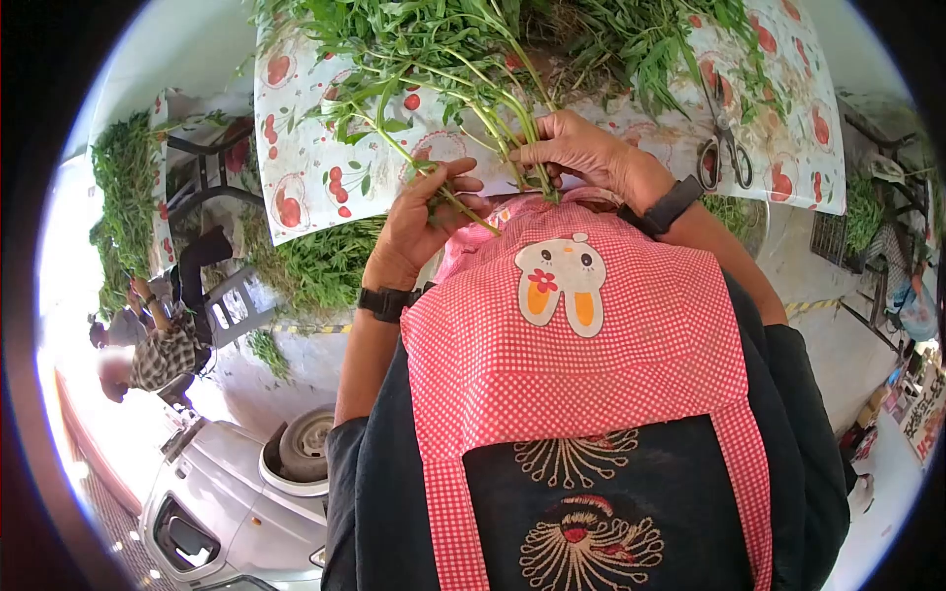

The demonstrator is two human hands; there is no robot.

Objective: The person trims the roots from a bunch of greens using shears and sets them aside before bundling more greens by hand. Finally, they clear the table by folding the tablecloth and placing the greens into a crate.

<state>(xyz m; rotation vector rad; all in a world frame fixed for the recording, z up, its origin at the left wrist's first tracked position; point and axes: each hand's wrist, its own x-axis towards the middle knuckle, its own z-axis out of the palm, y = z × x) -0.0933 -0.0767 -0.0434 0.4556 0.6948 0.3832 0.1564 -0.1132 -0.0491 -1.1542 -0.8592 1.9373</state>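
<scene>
My left hand (424,209) is closed on a single green plant stem (402,150), which slants between the thumb and fingers with its cut end pointing down toward my apron. To its right, my right hand (589,156) pinches a small bunch of leafy stems (503,126) near their lower ends. The leafy tops spread away from me over the table. Both hands are just above the near edge of the table, in front of the red checked apron (591,364). Black-handled scissors (725,156) lie on the table to the right of my right hand.
A heap of green plants (394,34) covers the far part of the table, over a fruit-print tablecloth (305,187). More greens (330,266) lie on the floor at left. Another person (163,355) sits at far left, near a grey stool (236,305). A silver vehicle (232,492) stands behind.
</scene>
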